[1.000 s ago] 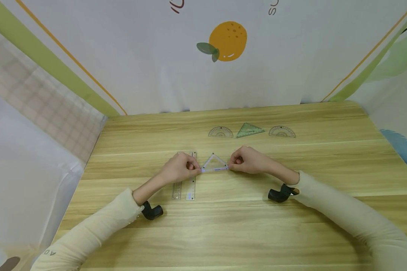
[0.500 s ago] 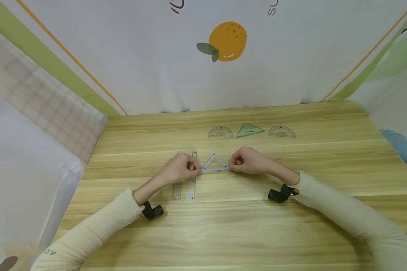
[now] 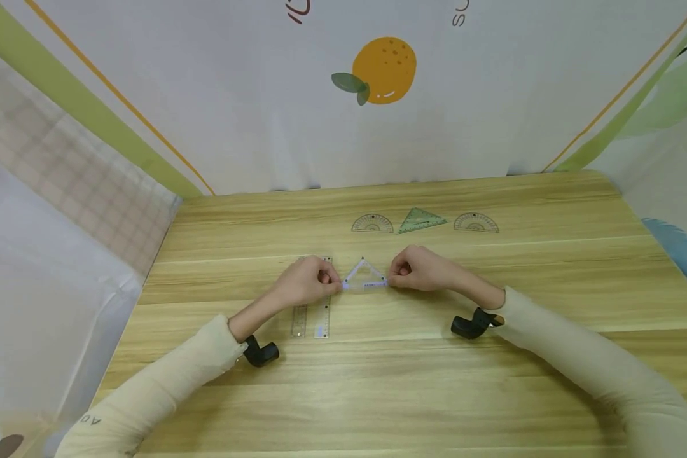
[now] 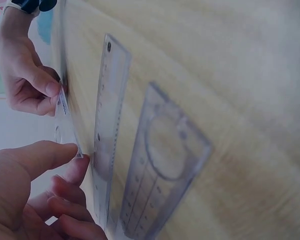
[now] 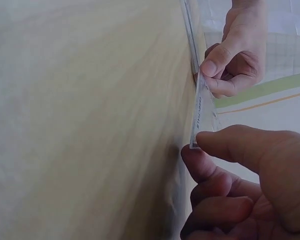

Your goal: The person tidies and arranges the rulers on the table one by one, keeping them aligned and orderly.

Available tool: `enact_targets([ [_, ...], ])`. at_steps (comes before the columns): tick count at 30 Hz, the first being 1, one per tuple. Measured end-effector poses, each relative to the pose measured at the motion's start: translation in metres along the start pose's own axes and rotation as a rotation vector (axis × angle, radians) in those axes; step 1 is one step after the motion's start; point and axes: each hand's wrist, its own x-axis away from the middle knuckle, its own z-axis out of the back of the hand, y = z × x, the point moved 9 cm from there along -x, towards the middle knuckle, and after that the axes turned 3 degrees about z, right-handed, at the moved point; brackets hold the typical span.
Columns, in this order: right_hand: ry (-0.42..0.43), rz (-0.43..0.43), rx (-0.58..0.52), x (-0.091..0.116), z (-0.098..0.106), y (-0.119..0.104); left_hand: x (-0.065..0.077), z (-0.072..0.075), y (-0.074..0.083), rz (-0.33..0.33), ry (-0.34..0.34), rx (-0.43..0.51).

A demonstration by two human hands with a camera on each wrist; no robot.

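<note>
Your left hand [image 3: 306,280] and right hand [image 3: 420,268] pinch a clear triangle [image 3: 372,285] by its two near corners, right of two clear rulers [image 3: 323,321].

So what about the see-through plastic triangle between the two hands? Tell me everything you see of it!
The clear, triangular ruler looks like plastic, with pale edges, a dark mark near each corner and dark lettering along its long side. That side faces the person; the opposite corner points away. The bare left hand pinches one end and the bare right hand the other, between thumb and finger, so those ends seem raised off the wood-grained table. I can't tell whether its middle is cut out.
</note>
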Motion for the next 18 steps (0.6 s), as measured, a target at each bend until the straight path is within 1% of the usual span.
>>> enact_targets([
  [5,0.007,-0.005,0.0,-0.0021,0.0031,0.0014,-0.0046,0.0021,-0.0026,0.024,0.006,0.003],
  [12,0.013,-0.006,-0.003,-0.0043,0.004,0.0051,-0.0076,0.0033,-0.0032,0.02,0.007,0.006],
  [18,0.014,-0.034,-0.003,-0.0055,0.0047,0.0073,-0.0088,0.004,-0.0025,0.026,0.019,-0.009],
])
